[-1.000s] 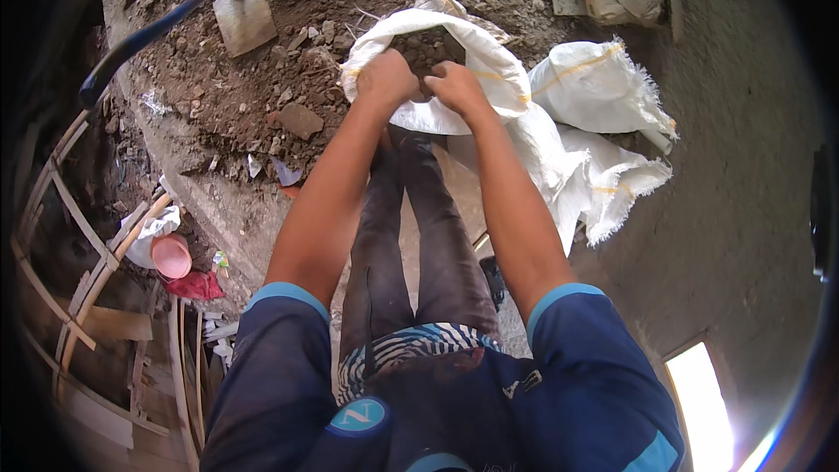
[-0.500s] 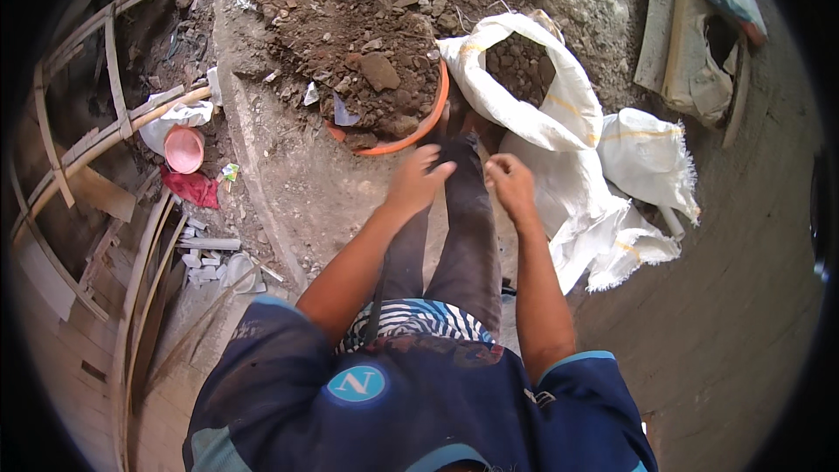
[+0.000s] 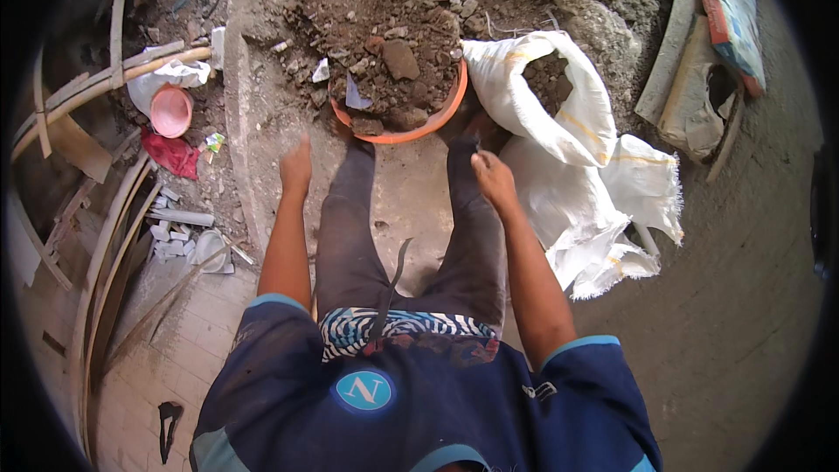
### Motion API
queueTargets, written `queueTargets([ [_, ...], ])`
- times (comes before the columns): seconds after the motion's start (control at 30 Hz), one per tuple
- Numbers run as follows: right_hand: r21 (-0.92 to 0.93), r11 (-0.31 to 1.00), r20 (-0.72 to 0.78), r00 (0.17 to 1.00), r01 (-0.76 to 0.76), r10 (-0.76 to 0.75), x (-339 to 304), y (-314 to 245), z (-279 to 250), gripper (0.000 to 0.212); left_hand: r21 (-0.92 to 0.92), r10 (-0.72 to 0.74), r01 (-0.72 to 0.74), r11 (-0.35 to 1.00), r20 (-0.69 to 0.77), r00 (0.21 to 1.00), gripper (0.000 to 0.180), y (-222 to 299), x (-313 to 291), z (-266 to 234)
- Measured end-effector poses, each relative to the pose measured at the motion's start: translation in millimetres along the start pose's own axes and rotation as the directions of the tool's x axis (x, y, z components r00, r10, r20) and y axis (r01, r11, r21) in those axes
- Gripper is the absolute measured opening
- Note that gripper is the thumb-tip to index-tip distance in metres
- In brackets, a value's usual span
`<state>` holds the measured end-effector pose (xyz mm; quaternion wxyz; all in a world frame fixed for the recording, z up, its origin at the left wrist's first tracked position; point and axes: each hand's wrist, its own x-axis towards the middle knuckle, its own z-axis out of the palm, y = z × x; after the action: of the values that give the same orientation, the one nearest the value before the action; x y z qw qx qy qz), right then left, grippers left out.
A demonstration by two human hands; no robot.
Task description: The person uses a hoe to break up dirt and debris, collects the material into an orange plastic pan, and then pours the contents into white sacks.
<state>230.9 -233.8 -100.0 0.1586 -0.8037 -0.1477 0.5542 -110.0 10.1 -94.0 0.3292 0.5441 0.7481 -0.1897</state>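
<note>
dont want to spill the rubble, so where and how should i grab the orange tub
Probably best to grip the orange tub two-handed by its near rim, well apart on the curve, coming from your own side. There it shows as a bare, wide arc, while soil and rubble hide the far edge. The white sack crowds the right end.

To my right spread a dull grey floor, marked with faint streaks, while pale floor tiles with straight joints lay to my left. Beside the tiles I saw long wooden strips, and farther off a bamboo pole slanted. The light was soft.
</note>
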Motion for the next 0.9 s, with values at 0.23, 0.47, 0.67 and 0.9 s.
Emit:
queueTargets([
  [0.23, -0.041, 0.999, -0.191, 0.981, 0.009, -0.017, 190.9, 47.5, 60.1, 0.047, -0.525, -0.05, 0.054, 0.849, 0.021, 0.999, 0.045, -32.8, 183.6, 103.5],
  [0.47, 0.017, 0.988, -0.274, 0.95, -0.153, 0.152, 359.8, 85.7, 101.9, 0.048, -0.62, -0.279, 0.353, 0.701, 0.217, 0.935, 0.037, -59.1, 296.5, 191.3],
  [0.67, 0.438, 0.861, -0.247, 0.887, -0.257, 0.39, 382.0, 85.1, 126.6, 0.044, -0.783, -0.25, 0.411, 0.467, 0.329, 0.911, 0.037, -55.2, 311.8, 201.2],
  [0.9, 0.083, 0.973, -0.507, 0.831, -0.217, 0.229, 335.3, 41.8, 149.2, 0.035, -0.732, -0.158, 0.538, 0.418, 0.524, 0.837, 0.036, -52.9, 323.0, 197.8],
])
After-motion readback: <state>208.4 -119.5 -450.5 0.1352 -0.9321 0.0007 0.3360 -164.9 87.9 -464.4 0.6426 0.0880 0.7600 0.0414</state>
